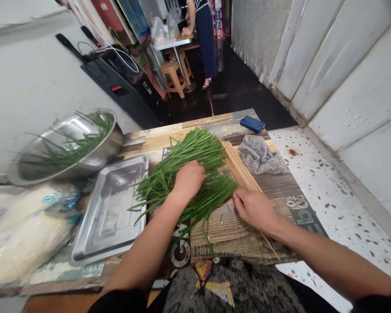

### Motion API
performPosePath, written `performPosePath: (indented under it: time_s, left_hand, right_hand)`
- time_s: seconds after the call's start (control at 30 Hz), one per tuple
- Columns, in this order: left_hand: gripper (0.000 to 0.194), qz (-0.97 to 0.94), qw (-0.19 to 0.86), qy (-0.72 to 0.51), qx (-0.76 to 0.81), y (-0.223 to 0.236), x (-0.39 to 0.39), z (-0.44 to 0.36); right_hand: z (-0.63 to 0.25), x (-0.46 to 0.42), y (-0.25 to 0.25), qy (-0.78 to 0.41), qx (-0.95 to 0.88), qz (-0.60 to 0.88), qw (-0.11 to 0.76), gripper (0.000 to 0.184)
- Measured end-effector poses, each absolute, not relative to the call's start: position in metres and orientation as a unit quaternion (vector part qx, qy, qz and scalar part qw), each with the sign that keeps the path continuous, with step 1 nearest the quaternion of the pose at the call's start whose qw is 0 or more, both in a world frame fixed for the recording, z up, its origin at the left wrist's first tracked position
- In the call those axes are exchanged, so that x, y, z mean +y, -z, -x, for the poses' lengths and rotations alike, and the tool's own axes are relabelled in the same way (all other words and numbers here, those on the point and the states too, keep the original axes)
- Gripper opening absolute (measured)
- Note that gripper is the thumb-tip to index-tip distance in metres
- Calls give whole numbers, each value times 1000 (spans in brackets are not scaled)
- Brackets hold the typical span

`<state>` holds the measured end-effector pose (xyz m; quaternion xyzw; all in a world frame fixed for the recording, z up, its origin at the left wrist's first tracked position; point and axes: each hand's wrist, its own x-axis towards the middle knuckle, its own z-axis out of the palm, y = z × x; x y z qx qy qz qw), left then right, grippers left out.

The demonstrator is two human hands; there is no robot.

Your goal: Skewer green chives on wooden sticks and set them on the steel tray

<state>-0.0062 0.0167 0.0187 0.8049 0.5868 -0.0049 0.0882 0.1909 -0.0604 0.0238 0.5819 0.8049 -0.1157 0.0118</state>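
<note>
A thick pile of green garlic chives (195, 150) lies on the wood-patterned table in front of me. My left hand (189, 180) rests over the middle of the pile, its fingers curled into the chives. At the cut ends of a nearer bunch of chives (211, 195), my right hand (256, 211) is closed in a fist. A thin bamboo skewer (271, 246) sticks out below that wrist, in line with the fist; its other end is hidden. Beside the chives, a bundle of bamboo skewers (237, 167) runs partly behind the right hand.
Left of the chives is a metal tray (117, 217), with a steel bowl (117, 134) of more chives behind it. A plastic bag of pale food (32, 234) lies nearer. Right are a grey cloth (260, 154) and blue box (252, 124). A person (205, 39) stands at a far table.
</note>
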Motion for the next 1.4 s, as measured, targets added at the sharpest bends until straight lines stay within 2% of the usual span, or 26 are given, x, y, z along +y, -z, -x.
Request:
performPosePath:
  time_s: [0.37, 0.77, 1.0, 1.4]
  left_hand:
    - [24, -824, 113, -2, 555, -18, 16, 17]
    - [16, -808, 96, -20, 580, -21, 9, 14]
    - [16, -738, 238, -177, 607, -16, 16, 9]
    - [22, -677, 325, -272, 602, -6, 21, 2]
  right_hand:
    - [-191, -61, -25, 122, 805, -580, 10, 32]
    - [-191, -61, -24, 118, 806, -580, 1, 30]
    - [-191, -61, -23, 124, 812, -570, -12, 31]
    - [-190, -60, -26, 135, 809, -572, -1, 32]
